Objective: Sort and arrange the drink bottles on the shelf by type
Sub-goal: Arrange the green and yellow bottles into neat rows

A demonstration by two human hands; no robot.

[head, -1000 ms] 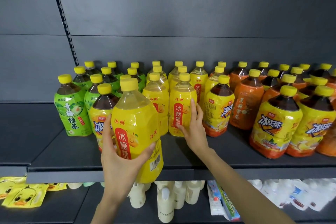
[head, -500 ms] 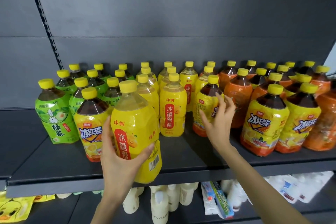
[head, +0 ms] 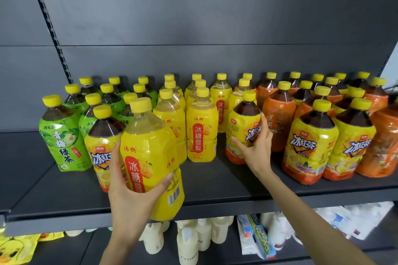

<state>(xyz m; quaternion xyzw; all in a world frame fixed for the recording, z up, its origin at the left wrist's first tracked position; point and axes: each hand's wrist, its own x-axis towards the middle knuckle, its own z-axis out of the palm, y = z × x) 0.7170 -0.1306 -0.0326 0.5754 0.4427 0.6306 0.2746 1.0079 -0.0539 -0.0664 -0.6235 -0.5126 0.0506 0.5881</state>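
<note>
- Your left fingers (head: 164, 179) and thumb curl round the pear drink bottle (head: 148, 144).
- Your left hand (head: 129, 198) holds it before the front edge of the shelf (head: 215, 183). Its long axis is nearly upright, cap up, label toward you.
- Your right fingers (head: 264, 123) grip the iced tea bottle (head: 242, 122).
- Under your right hand (head: 256, 153) this bottle stands upright on the shelf, between the yellow bottles (head: 201, 133) and the orange bottles (head: 277, 118).

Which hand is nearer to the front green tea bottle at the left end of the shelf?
Left. The left hand, holding a yellow pear drink bottle, is right of and below the green tea bottle; the right hand grips an iced tea bottle much farther right.
</note>
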